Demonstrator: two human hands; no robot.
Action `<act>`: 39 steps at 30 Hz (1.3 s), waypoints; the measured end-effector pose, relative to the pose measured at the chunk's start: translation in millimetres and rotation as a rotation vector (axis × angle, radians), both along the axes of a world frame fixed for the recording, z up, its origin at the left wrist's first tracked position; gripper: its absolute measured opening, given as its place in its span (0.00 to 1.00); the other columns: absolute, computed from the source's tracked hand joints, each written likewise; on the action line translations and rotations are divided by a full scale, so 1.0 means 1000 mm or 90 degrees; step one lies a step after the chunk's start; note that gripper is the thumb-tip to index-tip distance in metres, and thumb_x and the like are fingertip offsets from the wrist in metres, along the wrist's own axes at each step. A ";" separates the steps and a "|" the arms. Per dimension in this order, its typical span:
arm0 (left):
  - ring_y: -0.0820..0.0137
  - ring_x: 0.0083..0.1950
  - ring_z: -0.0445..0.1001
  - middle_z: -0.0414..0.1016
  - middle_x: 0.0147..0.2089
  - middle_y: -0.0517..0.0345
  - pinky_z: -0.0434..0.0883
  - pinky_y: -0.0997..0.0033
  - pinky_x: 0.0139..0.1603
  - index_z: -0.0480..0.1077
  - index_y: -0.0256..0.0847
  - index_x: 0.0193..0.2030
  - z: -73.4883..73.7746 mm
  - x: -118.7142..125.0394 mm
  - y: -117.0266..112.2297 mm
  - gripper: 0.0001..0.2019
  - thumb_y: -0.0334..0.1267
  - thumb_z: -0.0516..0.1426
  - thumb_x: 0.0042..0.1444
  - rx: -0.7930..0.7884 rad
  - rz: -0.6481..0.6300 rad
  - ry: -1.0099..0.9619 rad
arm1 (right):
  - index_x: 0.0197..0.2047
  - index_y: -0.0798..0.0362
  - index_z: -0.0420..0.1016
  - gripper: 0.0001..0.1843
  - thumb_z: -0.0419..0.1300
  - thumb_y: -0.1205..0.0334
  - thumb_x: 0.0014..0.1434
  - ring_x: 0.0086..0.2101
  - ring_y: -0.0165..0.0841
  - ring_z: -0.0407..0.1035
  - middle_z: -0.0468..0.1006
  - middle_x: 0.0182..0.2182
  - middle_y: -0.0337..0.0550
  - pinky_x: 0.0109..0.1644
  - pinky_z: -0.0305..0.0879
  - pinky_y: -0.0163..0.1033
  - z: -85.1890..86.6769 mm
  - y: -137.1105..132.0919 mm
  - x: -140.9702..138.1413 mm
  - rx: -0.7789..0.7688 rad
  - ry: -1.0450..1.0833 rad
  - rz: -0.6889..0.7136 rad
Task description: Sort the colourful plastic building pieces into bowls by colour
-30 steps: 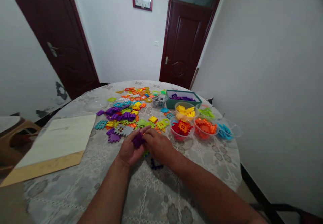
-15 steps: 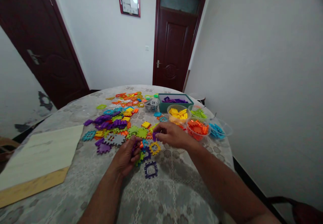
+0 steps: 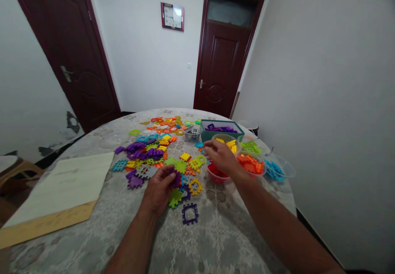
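Note:
My left hand (image 3: 160, 187) is closed around a purple interlocking plastic piece (image 3: 176, 178), low over the table's middle. My right hand (image 3: 220, 154) hovers beside the bowl of yellow pieces (image 3: 231, 144) and above the bowl of red pieces (image 3: 217, 175). Its fingers are bent and pressed together; whatever they hold, if anything, is hidden. Below my left hand lie a green piece (image 3: 175, 198) and a dark purple square frame (image 3: 190, 214). A yellow gear-edged frame (image 3: 195, 186) rests to the right of them.
Loose purple pieces (image 3: 138, 149) and other colours are heaped at left. A green box (image 3: 222, 134) with purple pieces stands behind bowls of orange (image 3: 251, 165), light green (image 3: 250, 146) and blue pieces (image 3: 274, 170). A paper sheet (image 3: 61, 187) covers the table's left side.
My right hand has moved right and away from me, from the loose pieces to the bowls; the purple piece in its fingers no longer shows. My left hand still holds purple. The view has shifted.

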State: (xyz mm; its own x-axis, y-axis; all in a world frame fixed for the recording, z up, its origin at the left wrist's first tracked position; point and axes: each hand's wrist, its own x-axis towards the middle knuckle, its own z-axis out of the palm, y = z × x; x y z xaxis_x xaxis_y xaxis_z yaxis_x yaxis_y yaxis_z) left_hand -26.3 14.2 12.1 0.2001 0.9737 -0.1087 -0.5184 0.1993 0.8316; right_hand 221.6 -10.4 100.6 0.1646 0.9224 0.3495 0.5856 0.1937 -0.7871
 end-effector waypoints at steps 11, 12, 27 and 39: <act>0.68 0.35 0.76 0.78 0.34 0.58 0.72 0.71 0.36 0.75 0.41 0.38 0.003 -0.002 -0.007 0.19 0.46 0.74 0.45 0.125 -0.073 0.154 | 0.49 0.50 0.78 0.13 0.61 0.70 0.62 0.36 0.31 0.77 0.83 0.36 0.37 0.39 0.68 0.33 -0.027 -0.042 -0.076 -0.079 -0.053 0.163; 0.68 0.34 0.76 0.78 0.34 0.58 0.71 0.71 0.34 0.76 0.41 0.38 0.003 -0.002 -0.007 0.18 0.47 0.73 0.46 0.132 -0.078 0.165 | 0.49 0.50 0.78 0.14 0.61 0.70 0.62 0.34 0.30 0.77 0.83 0.35 0.37 0.37 0.68 0.32 -0.023 -0.040 -0.069 -0.107 -0.043 0.174; 0.72 0.26 0.68 0.71 0.27 0.64 0.66 0.73 0.28 0.72 0.42 0.36 0.005 -0.009 -0.001 0.15 0.46 0.69 0.48 0.091 0.119 0.117 | 0.64 0.60 0.73 0.24 0.56 0.60 0.67 0.33 0.33 0.79 0.84 0.37 0.47 0.38 0.78 0.37 0.034 0.042 0.063 0.055 0.155 -0.246; 0.63 0.42 0.76 0.78 0.39 0.56 0.72 0.66 0.48 0.76 0.44 0.41 0.006 -0.012 -0.011 0.06 0.41 0.62 0.59 0.279 0.272 0.379 | 0.61 0.54 0.77 0.25 0.54 0.75 0.64 0.61 0.44 0.70 0.78 0.60 0.54 0.68 0.66 0.50 -0.084 -0.062 -0.077 0.049 -0.368 0.035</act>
